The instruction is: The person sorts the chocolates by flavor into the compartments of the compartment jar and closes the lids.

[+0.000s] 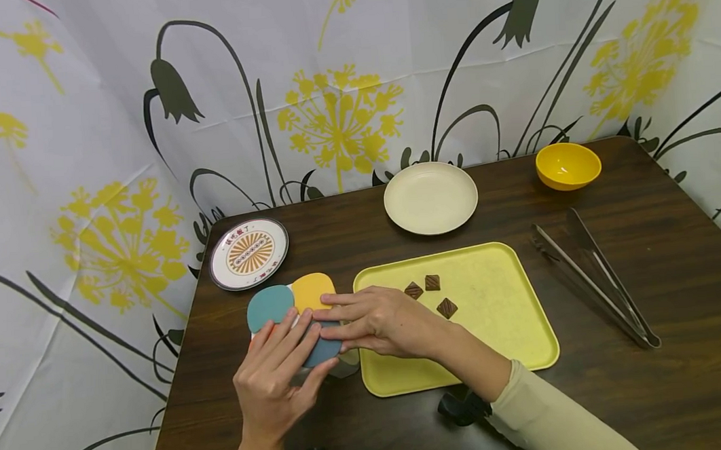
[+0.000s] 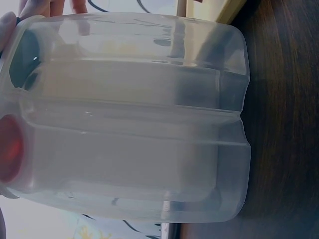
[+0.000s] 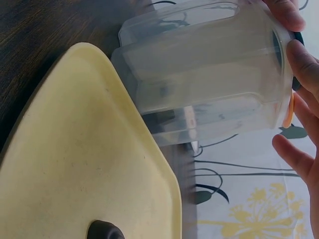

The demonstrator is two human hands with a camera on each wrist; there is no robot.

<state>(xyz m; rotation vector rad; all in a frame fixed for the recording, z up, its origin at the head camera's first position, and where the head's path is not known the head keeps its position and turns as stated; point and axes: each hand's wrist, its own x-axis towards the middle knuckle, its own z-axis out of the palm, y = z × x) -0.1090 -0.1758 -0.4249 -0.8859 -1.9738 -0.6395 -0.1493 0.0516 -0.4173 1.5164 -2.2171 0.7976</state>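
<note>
left hand (image 1: 277,384) and right hand (image 1: 378,321), equally near, fingers extended and gripping nothing, rest on the multicoloured lid (image 1: 269,307) of the translucent container (image 2: 134,139), upright beneath them, long axis vertical

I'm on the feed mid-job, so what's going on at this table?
A person has both hands on the multicoloured lid of a translucent container. The left hand and right hand lie on it with fingers fairly straight. The yellow tray is beside the container, with three striped brown pieces visible on it. The metal tongs lie to the tray's right, untouched.
</note>
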